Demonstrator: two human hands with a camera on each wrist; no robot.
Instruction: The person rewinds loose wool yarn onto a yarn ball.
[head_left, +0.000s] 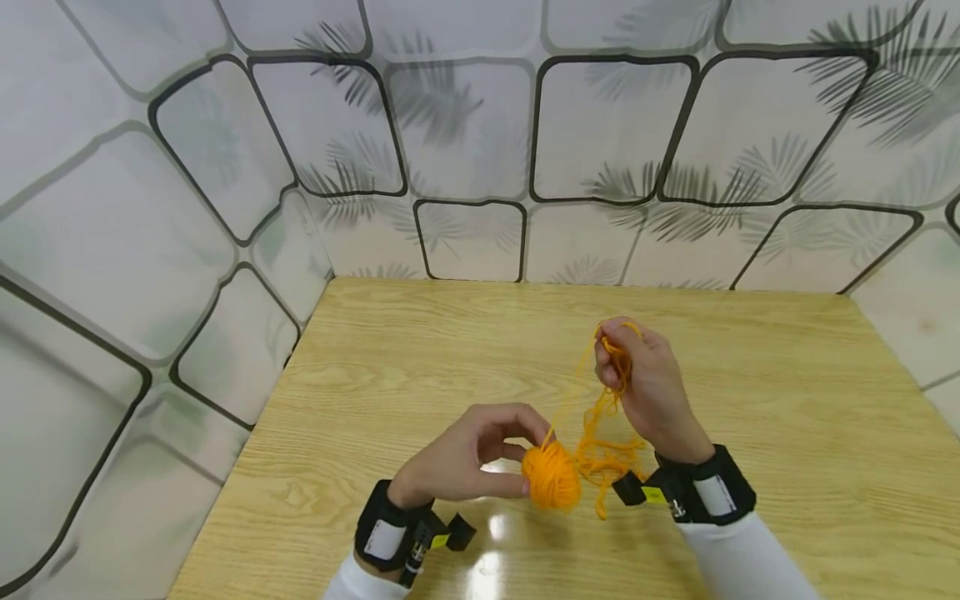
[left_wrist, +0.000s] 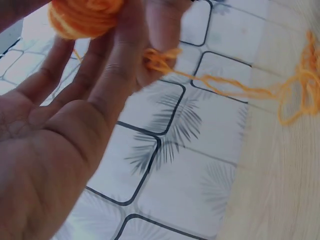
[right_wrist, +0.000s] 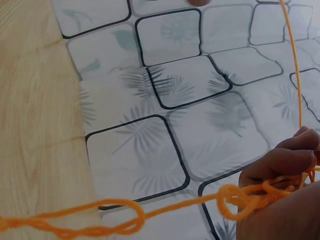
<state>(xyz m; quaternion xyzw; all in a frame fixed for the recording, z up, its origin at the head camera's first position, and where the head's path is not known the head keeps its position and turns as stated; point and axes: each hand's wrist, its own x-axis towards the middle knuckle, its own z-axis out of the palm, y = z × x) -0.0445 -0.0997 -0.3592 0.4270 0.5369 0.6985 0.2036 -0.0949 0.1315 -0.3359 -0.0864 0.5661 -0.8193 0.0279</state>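
An orange ball of yarn (head_left: 553, 477) is pinched between the thumb and fingers of my left hand (head_left: 480, 454), low over the table. In the left wrist view the ball (left_wrist: 86, 19) shows at the top, against the fingers. My right hand (head_left: 648, 379), raised higher and to the right, grips a bunch of loose orange yarn (head_left: 617, 358) in curled fingers. A single strand (right_wrist: 296, 65) runs between the ball and the right hand. Below the right hand a tangled length of yarn (head_left: 606, 458) trails down onto the table. In the right wrist view this hand (right_wrist: 280, 170) is partly cut off.
The light wood table (head_left: 390, 350) spreads under both hands. Pale sheeting (head_left: 465, 125) with dark outlines and leaf prints rises behind the table and on the left (head_left: 112, 250). Each wrist wears a black strap with a small camera (head_left: 630, 489).
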